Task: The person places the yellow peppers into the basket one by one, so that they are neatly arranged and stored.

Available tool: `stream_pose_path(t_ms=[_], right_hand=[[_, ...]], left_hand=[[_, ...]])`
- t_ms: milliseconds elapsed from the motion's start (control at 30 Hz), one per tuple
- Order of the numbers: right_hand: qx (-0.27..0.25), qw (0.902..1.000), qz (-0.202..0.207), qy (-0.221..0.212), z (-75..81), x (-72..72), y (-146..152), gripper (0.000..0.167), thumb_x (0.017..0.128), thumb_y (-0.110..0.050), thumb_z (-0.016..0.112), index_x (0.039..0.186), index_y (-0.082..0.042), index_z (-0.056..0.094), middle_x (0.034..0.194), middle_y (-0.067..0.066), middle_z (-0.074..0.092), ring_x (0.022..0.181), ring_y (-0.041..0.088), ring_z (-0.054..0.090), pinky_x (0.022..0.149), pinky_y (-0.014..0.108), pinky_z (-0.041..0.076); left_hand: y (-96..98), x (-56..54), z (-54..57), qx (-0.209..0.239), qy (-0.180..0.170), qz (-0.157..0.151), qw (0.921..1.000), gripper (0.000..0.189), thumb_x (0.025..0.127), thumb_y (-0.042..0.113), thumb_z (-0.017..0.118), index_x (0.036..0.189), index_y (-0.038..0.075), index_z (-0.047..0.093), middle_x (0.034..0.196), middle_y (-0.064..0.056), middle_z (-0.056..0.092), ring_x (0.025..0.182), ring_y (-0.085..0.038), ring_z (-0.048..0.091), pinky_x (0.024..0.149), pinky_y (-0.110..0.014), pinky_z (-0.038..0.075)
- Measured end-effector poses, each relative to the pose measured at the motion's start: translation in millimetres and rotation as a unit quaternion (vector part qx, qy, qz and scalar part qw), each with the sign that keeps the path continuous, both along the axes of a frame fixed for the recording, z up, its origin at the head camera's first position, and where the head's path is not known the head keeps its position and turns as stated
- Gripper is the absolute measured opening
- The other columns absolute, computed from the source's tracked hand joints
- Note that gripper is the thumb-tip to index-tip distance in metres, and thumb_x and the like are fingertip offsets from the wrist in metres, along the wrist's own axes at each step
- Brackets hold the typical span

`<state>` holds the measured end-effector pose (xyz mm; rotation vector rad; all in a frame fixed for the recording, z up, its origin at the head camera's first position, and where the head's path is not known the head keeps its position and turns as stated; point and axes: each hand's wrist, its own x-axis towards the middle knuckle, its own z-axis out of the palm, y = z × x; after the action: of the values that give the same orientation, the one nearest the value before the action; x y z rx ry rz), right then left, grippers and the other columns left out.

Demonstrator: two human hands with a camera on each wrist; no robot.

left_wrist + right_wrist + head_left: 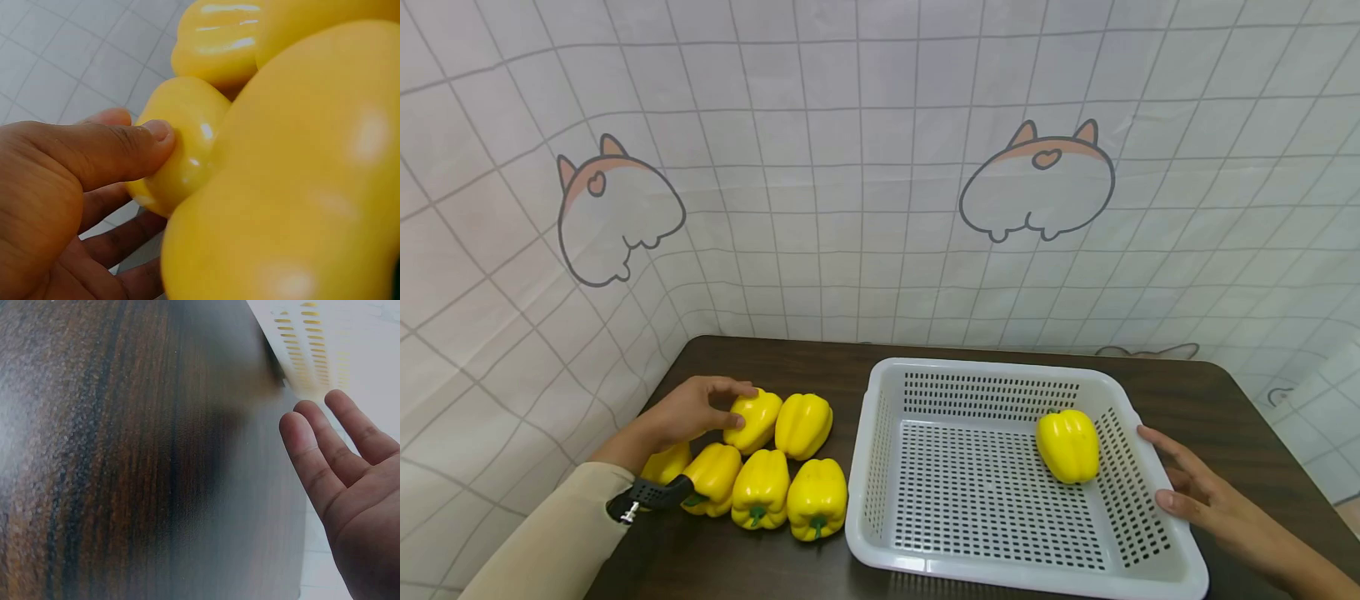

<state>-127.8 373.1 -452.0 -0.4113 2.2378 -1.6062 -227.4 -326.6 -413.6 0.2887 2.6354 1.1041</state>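
Your left hand point(696, 412) comes from the left side, with thumb and finger pinching one glossy yellow, blocky bell pepper point(760, 419) in the back row, on the dark brown wood-grain table point(835, 368). This pepper's long axis slants from near left to far right; its stem end is hidden. Your right hand point(1206, 492) has the fingers loose at the right rim of the white perforated plastic basket point(1000, 370), where there is open room left of its single yellow pepper point(1067, 447)
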Motion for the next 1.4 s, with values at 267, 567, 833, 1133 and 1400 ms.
stream_pose_path(t_ms=[267, 567, 833, 1133, 1400], right_hand=[[-0.009, 1.0, 0.004, -0.002, 1.0, 1.1, 0, 0.068, 0.108, -0.019, 0.037, 0.163, -0.042, 0.006, 0.14, 0.045, 0.039, 0.101, 0.025, 0.072, 0.071, 0.05, 0.062], [-0.001, 1.0, 0.004, 0.005, 3.9, 2.9, -2, 0.067, 0.108, -0.02, 0.037, 0.164, -0.041, 0.004, 0.142, 0.049, 0.033, 0.102, 0.024, 0.072, 0.071, 0.049, 0.062], [0.01, 0.9999, -0.004, 0.004, 4.9, 3.6, -3, 0.067, 0.108, -0.025, 0.039, 0.163, -0.043, 0.005, 0.143, 0.049, 0.031, 0.102, 0.023, 0.072, 0.072, 0.048, 0.063], [0.004, 1.0, -0.002, 0.004, 3.7, 5.8, -3, 0.068, 0.108, -0.023, 0.038, 0.163, -0.043, 0.004, 0.139, 0.047, 0.035, 0.102, 0.024, 0.072, 0.073, 0.048, 0.062], [-0.002, 1.0, -0.001, -0.004, 5.1, 5.4, -4, 0.068, 0.108, -0.022, 0.039, 0.162, -0.045, 0.005, 0.139, 0.045, 0.038, 0.102, 0.026, 0.072, 0.073, 0.049, 0.062]], left_hand=[[0.9, -0.4, 1.1, 0.016, -0.008, -0.016, 0.9997, 0.037, 0.093, 0.017, 0.078, 0.129, 0.012, 0.072, 0.156, -0.015, 0.045, 0.144, -0.044, 0.037, 0.103, -0.051, 0.05], [1.1, 0.8, 0.5, 0.036, -0.018, -0.003, 0.9992, 0.043, 0.091, 0.019, 0.08, 0.131, 0.008, 0.07, 0.156, -0.015, 0.046, 0.137, -0.041, 0.047, 0.095, -0.043, 0.056], [-0.5, -0.1, -2.5, 0.033, 0.0, 0.019, 0.9993, 0.048, 0.09, 0.024, 0.081, 0.134, 0.008, 0.068, 0.154, -0.017, 0.047, 0.126, -0.035, 0.055, 0.092, -0.04, 0.057], [-0.6, -1.6, 8.2, 0.054, 0.022, 0.025, 0.998, 0.054, 0.091, 0.026, 0.08, 0.138, 0.004, 0.064, 0.153, -0.019, 0.047, 0.131, -0.043, 0.052, 0.085, -0.035, 0.06], [6.4, -3.0, 23.0, 0.078, 0.026, 0.036, 0.9959, 0.055, 0.094, 0.025, 0.077, 0.142, 0.006, 0.06, 0.148, -0.021, 0.052, 0.125, -0.041, 0.056, 0.088, -0.045, 0.059]])
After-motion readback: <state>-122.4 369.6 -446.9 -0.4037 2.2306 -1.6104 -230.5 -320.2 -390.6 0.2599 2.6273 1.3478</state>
